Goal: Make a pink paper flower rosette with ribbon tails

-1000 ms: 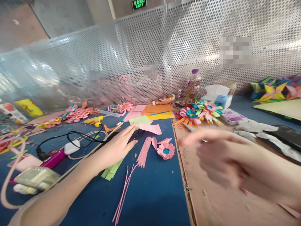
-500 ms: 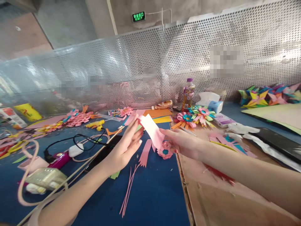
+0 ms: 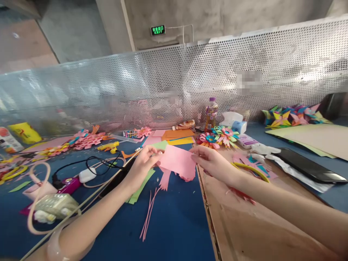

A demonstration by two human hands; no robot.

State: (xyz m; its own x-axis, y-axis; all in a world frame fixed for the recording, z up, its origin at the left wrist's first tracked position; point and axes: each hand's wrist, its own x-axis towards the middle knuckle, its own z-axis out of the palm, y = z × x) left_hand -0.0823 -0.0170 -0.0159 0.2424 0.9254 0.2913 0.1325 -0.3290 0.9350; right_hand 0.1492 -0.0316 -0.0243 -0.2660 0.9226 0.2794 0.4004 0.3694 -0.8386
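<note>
- Turned and spread since the frame half a second ago, a pink paper sheet [image 3: 177, 160], slanted then, now faces the camera nearly flat.
- Left hand [image 3: 144, 162] holds the sheet's left edge near the upper corner, thumb and fingertips drawn close together in a pinch.
- Right hand [image 3: 208, 159] grips the opposite edge, its thumb and fingers likewise narrowed on the paper; a second ago it was a blur above the brown cardboard [image 3: 244, 232].
- With both sides held, the sheet seems under control and its full face is on show, its lower edge slightly uneven.
- Behind that lower edge, a pink paper flower [image 3: 187, 178] is now mostly covered (its blue centre, plain to see earlier, is out of sight).
- Just below the sheet, a pink fringed strip [image 3: 164, 180] rests on the blue tabletop [image 3: 176, 224], its upper part hidden.
- Nearer the camera lie thin pink strips [image 3: 146, 221]; green strips [image 3: 140, 190] sit beside the left hand.
- Farther back, multicoloured paper flowers [image 3: 227, 134] stand near a bottle [image 3: 211, 114].
</note>
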